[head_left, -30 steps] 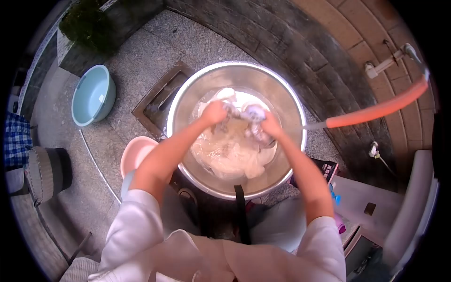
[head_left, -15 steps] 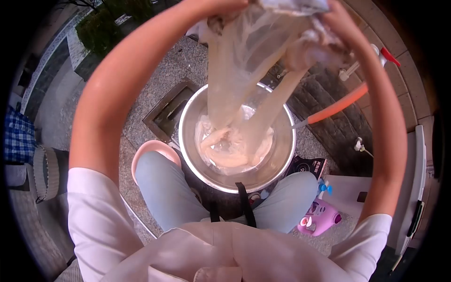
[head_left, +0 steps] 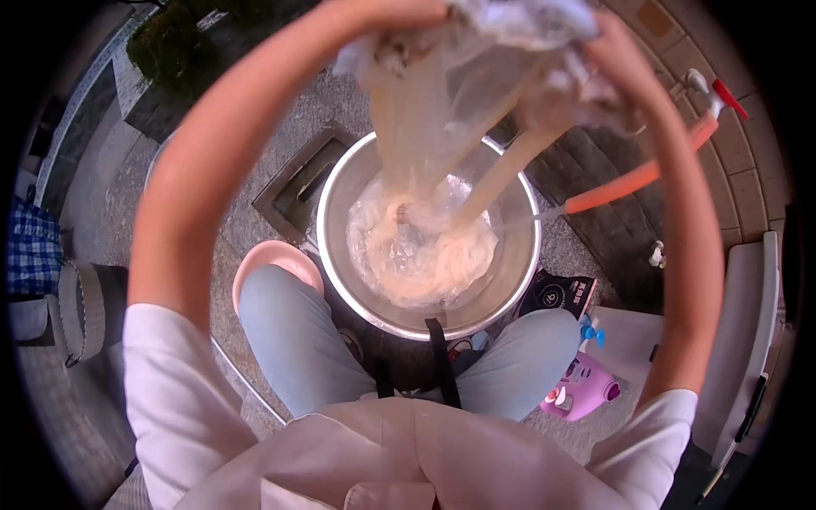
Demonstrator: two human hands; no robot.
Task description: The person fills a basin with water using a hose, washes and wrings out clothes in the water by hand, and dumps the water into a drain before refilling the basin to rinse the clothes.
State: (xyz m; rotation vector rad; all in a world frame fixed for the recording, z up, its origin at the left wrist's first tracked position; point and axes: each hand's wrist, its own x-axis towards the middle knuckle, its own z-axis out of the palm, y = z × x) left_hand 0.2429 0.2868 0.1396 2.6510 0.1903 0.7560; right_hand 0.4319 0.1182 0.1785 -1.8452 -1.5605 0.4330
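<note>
A sheer, wet pale fabric point(head_left: 425, 102) hangs stretched at the top of the view, its lower folds trailing into a large steel basin point(head_left: 334, 255). My left hand point(head_left: 416, 15) is closed on its bunched edge at the upper left. Gripping the same bunched edge at the upper right is my right hand point(head_left: 610, 51), partly blurred. Below, more of the fabric lies swirled in the water point(head_left: 425, 263) inside the basin. An orange hose point(head_left: 612, 189) ends in a clear tip at the basin's right rim.
A pink basin point(head_left: 276, 255) is beside my left knee. Near my right knee are a dark printed package point(head_left: 557, 291) and a purple bottle point(head_left: 586, 389). A square drain frame point(head_left: 276, 200) lies left of the steel basin; a striped basket point(head_left: 81, 310) stands far left.
From low in the basin, both hands have risen to the top of the view, pulling the fabric up out of the water. Over the last half second they hold it high, nearly unmoved.
</note>
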